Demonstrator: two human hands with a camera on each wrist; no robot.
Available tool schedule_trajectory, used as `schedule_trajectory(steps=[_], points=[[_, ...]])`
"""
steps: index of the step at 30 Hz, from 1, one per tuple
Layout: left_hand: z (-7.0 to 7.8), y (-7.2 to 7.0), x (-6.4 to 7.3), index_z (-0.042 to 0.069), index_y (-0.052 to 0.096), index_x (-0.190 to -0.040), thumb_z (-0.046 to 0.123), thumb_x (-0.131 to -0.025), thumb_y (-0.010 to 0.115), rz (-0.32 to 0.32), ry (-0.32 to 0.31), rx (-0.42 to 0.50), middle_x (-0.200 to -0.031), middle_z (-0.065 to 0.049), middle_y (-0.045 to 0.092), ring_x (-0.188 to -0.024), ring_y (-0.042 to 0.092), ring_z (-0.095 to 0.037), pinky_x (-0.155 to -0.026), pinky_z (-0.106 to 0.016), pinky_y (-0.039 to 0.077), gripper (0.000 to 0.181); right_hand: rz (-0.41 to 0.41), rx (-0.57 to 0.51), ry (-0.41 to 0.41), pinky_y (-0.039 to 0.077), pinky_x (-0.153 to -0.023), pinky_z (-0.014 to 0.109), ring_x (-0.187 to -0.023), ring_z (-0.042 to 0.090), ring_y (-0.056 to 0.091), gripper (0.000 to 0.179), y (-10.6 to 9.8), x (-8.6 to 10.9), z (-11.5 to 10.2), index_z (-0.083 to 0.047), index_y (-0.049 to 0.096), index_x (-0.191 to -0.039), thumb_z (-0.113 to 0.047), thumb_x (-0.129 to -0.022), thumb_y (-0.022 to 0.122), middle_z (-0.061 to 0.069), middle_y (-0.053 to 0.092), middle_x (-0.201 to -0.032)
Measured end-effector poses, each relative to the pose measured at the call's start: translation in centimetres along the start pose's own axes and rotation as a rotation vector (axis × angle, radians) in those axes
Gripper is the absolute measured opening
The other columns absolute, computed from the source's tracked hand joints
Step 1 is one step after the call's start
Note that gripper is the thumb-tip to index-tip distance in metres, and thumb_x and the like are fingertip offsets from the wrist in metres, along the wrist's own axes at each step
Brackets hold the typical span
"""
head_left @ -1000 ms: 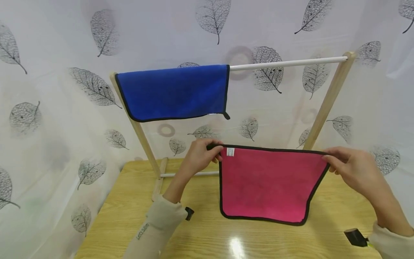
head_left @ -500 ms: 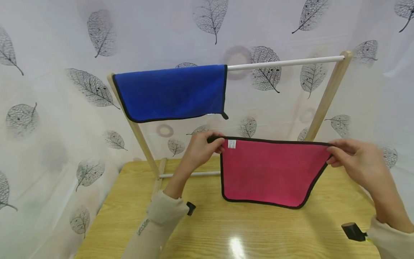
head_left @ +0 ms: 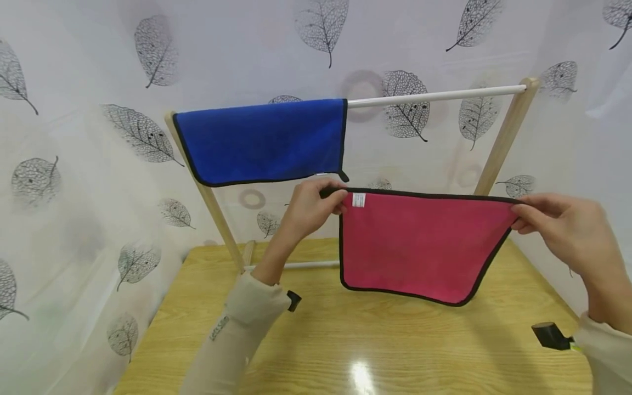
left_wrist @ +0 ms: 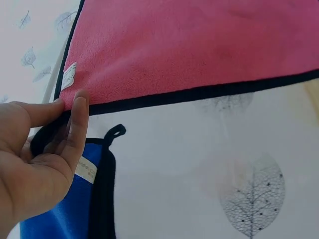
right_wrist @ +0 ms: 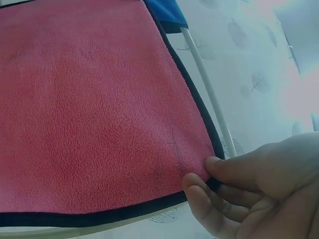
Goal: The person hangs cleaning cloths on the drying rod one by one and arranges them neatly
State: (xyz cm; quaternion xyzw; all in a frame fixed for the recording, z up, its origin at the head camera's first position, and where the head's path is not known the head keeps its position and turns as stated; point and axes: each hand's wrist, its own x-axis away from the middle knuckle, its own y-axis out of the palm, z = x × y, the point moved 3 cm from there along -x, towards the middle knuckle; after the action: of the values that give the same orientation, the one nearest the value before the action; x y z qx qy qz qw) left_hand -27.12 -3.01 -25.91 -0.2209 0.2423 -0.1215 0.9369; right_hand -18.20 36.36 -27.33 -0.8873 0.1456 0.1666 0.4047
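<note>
Between my two hands hangs a pink towel (head_left: 419, 244) with a black border and a small white label near its upper left corner. My left hand (head_left: 316, 206) pinches that corner between thumb and fingers. The upper right corner is pinched by my right hand (head_left: 568, 225), its thumb on the near side in the head view. In the left wrist view the pink towel (left_wrist: 189, 45) stretches away from the fingers, with the blue towel (left_wrist: 60, 214) below the hand. The right wrist view shows the pink towel (right_wrist: 94, 109) spread out from the pinched corner.
A wooden rack with a white top rail (head_left: 434, 97) stands behind my hands. A blue towel (head_left: 261, 142) drapes over the rail's left part. Wooden posts (head_left: 506, 137) hold the rail at both ends. Below lies a wood-grain table (head_left: 326, 345); a leaf-patterned curtain (head_left: 237, 49) forms the backdrop.
Both hands have risen with the pink towel, bringing its top edge closer to the rail. The right hand has also shifted slightly to the right. The blue towel stays on the rail.
</note>
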Motion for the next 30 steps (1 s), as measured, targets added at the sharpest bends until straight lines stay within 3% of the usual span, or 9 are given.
schedule_trajectory(steps=[7, 12, 18, 26, 28, 30], points=[[1.3, -0.5, -1.4, 0.002, 0.074, -0.117, 0.014, -0.102, 0.067, -0.025, -0.011, -0.071, -0.081, -0.003, 0.075, -0.074, 0.075, -0.017, -0.066, -0.026, 0.057, 0.02, 0.036, -0.034, -0.005, 0.038, -0.07, -0.001, -0.062, -0.011, 0.062, 0.023, -1.3, -1.2, -0.3, 0.01, 0.067, -0.116, -0.01, -0.103, 0.063, -0.028, 0.065, -0.069], [2.2, -1.0, -2.6, 0.002, 0.074, -0.119, 0.014, -0.103, 0.066, -0.029, -0.023, -0.085, -0.083, -0.005, 0.075, -0.075, 0.075, -0.017, -0.075, -0.026, 0.06, 0.022, 0.074, -0.105, -0.048, 0.043, -0.071, 0.0, -0.059, -0.008, 0.062, 0.014, -2.3, -2.3, -0.8, 0.009, 0.065, -0.111, -0.002, -0.102, 0.063, -0.032, 0.062, -0.069], [3.3, -1.9, -3.9, 0.002, 0.073, -0.12, 0.015, -0.103, 0.066, -0.016, -0.009, -0.096, -0.084, -0.005, 0.075, -0.075, 0.074, -0.015, -0.075, -0.03, 0.06, 0.022, 0.098, -0.077, -0.094, 0.043, -0.067, 0.0, -0.06, -0.014, 0.057, 0.023, -3.1, -3.5, -1.9, 0.019, 0.062, -0.116, 0.001, -0.103, 0.059, -0.037, 0.056, -0.071], [4.4, -2.9, -5.0, 0.002, 0.074, -0.119, 0.015, -0.103, 0.066, -0.011, 0.0, -0.096, -0.088, -0.006, 0.075, -0.079, 0.075, -0.02, -0.075, -0.026, 0.06, 0.022, 0.11, -0.092, -0.125, 0.045, -0.062, 0.001, -0.061, -0.016, 0.056, 0.024, -3.9, -5.5, -2.8, 0.022, 0.06, -0.118, 0.003, -0.103, 0.057, -0.037, 0.054, -0.073], [4.8, -3.1, -5.3, 0.002, 0.073, -0.12, 0.015, -0.103, 0.066, -0.008, 0.003, -0.099, -0.089, -0.007, 0.075, -0.08, 0.075, -0.022, -0.075, -0.025, 0.06, 0.023, 0.124, -0.12, -0.146, 0.046, -0.062, 0.002, -0.06, -0.015, 0.057, 0.016, -4.2, -6.0, -3.0, 0.014, 0.066, -0.112, 0.005, -0.102, 0.058, -0.035, 0.056, -0.074], [5.2, -3.3, -5.6, 0.002, 0.073, -0.121, 0.016, -0.103, 0.066, -0.005, 0.012, -0.101, -0.091, -0.008, 0.075, -0.081, 0.075, -0.023, -0.075, -0.025, 0.06, 0.024, 0.139, -0.161, -0.173, 0.046, -0.061, 0.002, -0.06, -0.014, 0.058, 0.016, -4.5, -6.5, -3.2, -0.003, 0.071, -0.106, 0.006, -0.101, 0.059, -0.034, 0.058, -0.074]])
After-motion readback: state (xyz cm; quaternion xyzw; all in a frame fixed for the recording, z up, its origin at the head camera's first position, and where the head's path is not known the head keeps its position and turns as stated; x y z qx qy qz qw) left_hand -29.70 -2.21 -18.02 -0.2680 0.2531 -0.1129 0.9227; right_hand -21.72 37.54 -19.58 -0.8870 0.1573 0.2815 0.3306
